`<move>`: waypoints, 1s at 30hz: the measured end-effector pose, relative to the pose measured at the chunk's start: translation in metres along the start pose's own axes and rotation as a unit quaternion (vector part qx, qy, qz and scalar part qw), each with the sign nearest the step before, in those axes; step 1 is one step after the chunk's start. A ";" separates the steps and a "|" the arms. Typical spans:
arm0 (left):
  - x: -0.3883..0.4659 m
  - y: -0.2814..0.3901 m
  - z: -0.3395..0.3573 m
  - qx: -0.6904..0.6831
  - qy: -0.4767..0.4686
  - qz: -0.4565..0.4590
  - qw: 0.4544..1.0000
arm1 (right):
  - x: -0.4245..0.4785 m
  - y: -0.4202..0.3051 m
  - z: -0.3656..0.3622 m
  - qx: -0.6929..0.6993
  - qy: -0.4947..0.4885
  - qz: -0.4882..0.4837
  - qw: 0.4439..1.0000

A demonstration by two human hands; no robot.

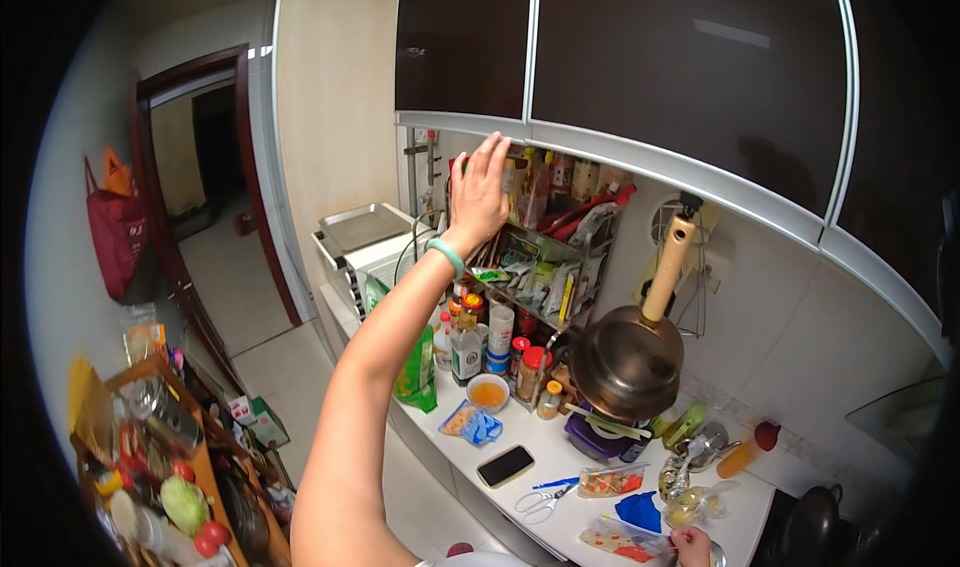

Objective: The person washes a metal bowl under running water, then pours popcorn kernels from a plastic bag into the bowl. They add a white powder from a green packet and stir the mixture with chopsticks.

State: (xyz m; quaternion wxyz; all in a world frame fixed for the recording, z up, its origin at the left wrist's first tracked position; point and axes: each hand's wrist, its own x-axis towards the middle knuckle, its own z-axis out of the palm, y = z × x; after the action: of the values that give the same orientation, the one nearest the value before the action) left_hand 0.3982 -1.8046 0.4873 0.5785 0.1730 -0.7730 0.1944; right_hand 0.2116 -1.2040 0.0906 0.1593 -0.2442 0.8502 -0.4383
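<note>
My left hand (pixel 481 192) is raised, its fingertips at the lower edge of a dark wall cupboard (pixel 465 41); a pale green bangle (pixel 448 258) circles the wrist. Nothing shows in its grasp. Low at the right, my right hand (pixel 690 546) is by the end of a clear food packet (pixel 626 541) with red markings; its grip is partly cut off by the picture's edge. Beside it lie a blue plastic piece (pixel 639 511) and a second packet (pixel 611 481). White-handled scissors (pixel 544 503) and a smartphone (pixel 506 466) lie on the white counter (pixel 465 454).
A frying pan (pixel 630 364) hangs below the cupboard. Behind my left arm stands a spice rack (pixel 544 267) with jars and bottles around its base. A bowl of orange liquid (pixel 487 393) is near the counter's front edge. Vegetables fill a shelf (pixel 206 484) at lower left.
</note>
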 end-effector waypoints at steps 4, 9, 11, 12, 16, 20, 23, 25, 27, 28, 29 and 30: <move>0.017 -0.031 0.024 0.014 -0.005 0.028 0.999 | 0.013 -0.083 0.045 0.121 -0.161 -0.011 0.980; 0.032 -0.043 0.020 -0.065 0.008 0.051 0.997 | 0.011 -0.176 0.052 0.148 -0.174 0.024 0.973; 0.034 -0.053 0.014 -0.061 0.030 0.070 0.995 | 0.019 -0.189 0.053 0.093 -0.180 -0.007 0.979; 0.031 -0.056 0.010 -0.081 0.045 0.063 0.994 | 0.020 -0.204 0.054 0.073 -0.175 -0.023 0.982; 0.015 -0.081 -0.014 -0.317 0.087 -0.008 0.944 | 0.037 -0.199 0.060 0.115 -0.201 -0.036 0.972; -0.005 -0.125 -0.042 -0.241 0.241 0.004 0.940 | 0.043 -0.193 0.070 0.119 -0.219 -0.045 0.967; -0.018 -0.146 -0.060 -0.236 0.274 -0.022 0.932 | 0.044 -0.199 0.069 0.130 -0.243 -0.051 0.960; -0.023 -0.161 -0.073 -0.258 0.281 -0.040 0.924 | 0.047 -0.211 0.071 0.116 -0.235 -0.048 0.964; -0.027 -0.168 -0.083 -0.299 0.292 -0.062 0.906 | 0.056 -0.221 0.075 0.082 -0.222 -0.031 0.971; -0.029 -0.173 -0.086 -0.320 0.296 -0.073 0.897 | 0.058 -0.233 0.079 0.057 -0.224 -0.049 0.972; -0.034 -0.178 -0.089 -0.326 0.292 -0.076 0.896 | 0.061 -0.245 0.087 0.086 -0.231 -0.038 0.968; -0.036 -0.183 -0.092 -0.332 0.292 -0.077 0.894 | 0.064 -0.258 0.095 0.117 -0.235 -0.029 0.964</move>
State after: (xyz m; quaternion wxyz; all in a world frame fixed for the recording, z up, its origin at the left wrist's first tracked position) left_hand 0.5742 -1.9152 0.4950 0.8150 -0.0348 -0.5733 -0.0771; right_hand 0.2757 -1.4308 0.2462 0.3696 -0.3448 0.7240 -0.4695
